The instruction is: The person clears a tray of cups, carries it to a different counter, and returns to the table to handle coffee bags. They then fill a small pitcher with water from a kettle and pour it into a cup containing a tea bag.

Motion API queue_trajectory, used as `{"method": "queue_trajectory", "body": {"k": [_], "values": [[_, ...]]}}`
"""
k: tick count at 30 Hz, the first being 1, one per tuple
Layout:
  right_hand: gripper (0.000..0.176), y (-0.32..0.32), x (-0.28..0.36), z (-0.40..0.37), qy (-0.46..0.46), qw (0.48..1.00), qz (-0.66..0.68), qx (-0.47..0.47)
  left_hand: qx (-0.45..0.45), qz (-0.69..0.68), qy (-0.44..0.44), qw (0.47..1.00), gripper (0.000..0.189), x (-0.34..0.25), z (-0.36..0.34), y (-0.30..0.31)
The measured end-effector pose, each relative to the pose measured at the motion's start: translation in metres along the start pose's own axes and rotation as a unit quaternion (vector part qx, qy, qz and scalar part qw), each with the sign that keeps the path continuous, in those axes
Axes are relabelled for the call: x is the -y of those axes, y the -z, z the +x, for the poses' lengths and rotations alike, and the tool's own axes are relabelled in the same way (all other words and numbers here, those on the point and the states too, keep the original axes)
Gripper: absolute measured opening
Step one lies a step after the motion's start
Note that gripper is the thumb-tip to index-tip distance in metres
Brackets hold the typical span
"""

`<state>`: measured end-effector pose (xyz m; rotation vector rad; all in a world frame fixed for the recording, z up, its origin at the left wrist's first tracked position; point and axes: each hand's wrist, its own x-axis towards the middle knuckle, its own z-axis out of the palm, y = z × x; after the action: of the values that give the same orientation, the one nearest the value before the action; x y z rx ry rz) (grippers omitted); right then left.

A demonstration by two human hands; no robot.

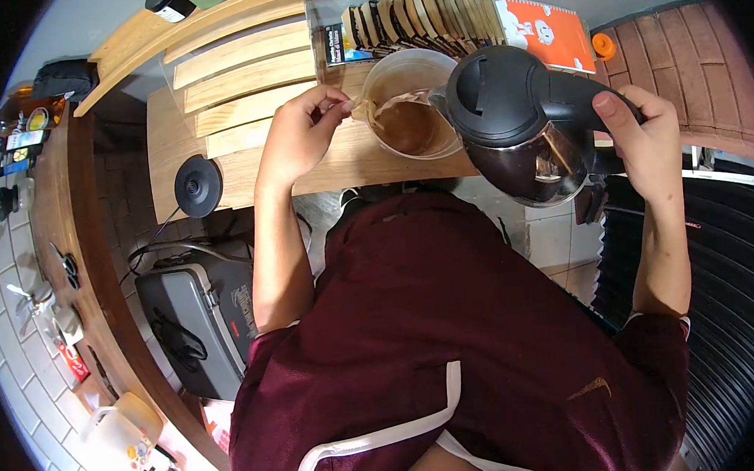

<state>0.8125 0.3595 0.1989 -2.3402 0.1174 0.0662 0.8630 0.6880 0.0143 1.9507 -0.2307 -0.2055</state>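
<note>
My right hand (647,137) is wrapped round the black handle of an electric kettle (524,162) with a dark glass body. The kettle is tilted, its spout over the rim of a translucent plastic tub (382,73). A pale stream runs from the spout into brown liquid (405,130) in the tub. At the tub's left rim, my left hand (308,129) pinches something small and light-coloured that I cannot make out. The round black kettle base (198,186) sits farther left on the wooden table (338,170), away from both hands.
Behind the tub stands a row of books (424,21), with an orange notebook (546,33) beside them. Wooden slats (247,79) lie at the table's back left. A grey case (184,325) is below on the left, near a counter with scissors (69,267).
</note>
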Motion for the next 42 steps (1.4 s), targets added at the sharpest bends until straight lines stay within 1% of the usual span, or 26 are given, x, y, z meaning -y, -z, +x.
{"method": "queue_trajectory", "body": {"k": [5, 9, 10, 11, 15, 20, 24, 26, 31, 35, 42], "values": [[0.046, 0.0, 0.001, 0.0, -0.019, 1.0, -0.01, 0.004, -0.003, -0.003, 0.002, 1.0, 0.013, 0.0, -0.003, -0.001], [0.048, -0.003, 0.0, 0.001, -0.007, 1.0, -0.001, -0.004, 0.001, 0.002, 0.005, 1.0, 0.013, -0.002, -0.004, 0.0], [0.045, -0.005, -0.003, 0.002, 0.013, 1.0, -0.013, -0.022, 0.003, 0.003, 0.008, 1.0, 0.013, -0.002, -0.004, 0.0], [0.045, -0.006, -0.005, 0.002, 0.034, 0.998, -0.025, -0.039, 0.004, 0.004, 0.008, 1.0, 0.013, 0.0, -0.003, 0.0], [0.045, -0.004, -0.006, 0.003, 0.003, 1.0, -0.017, -0.018, 0.001, -0.015, 0.001, 1.0, 0.013, 0.004, -0.004, 0.0], [0.043, -0.004, -0.004, 0.004, 0.02, 0.999, -0.012, -0.024, 0.01, -0.004, 0.005, 1.0, 0.013, 0.009, -0.003, 0.001], [0.042, -0.007, -0.003, 0.004, 0.03, 0.998, -0.022, -0.044, 0.006, -0.025, 0.003, 1.0, 0.013, 0.006, -0.004, 0.001], [0.041, -0.007, -0.002, 0.004, 0.027, 0.999, -0.022, -0.037, 0.003, -0.038, 0.002, 0.999, 0.013, 0.007, -0.004, 0.0], [0.04, -0.006, -0.002, 0.004, 0.022, 0.999, -0.024, -0.028, 0.01, 0.0, 0.012, 1.0, 0.012, 0.002, -0.004, 0.003], [0.039, -0.004, -0.002, 0.004, 0.027, 0.998, -0.045, -0.03, 0.008, -0.002, 0.016, 1.0, 0.012, -0.002, -0.004, 0.003], [0.038, -0.005, -0.005, 0.004, 0.021, 0.999, -0.033, -0.017, 0.01, -0.015, 0.021, 1.0, 0.012, -0.001, -0.003, 0.004]]}}
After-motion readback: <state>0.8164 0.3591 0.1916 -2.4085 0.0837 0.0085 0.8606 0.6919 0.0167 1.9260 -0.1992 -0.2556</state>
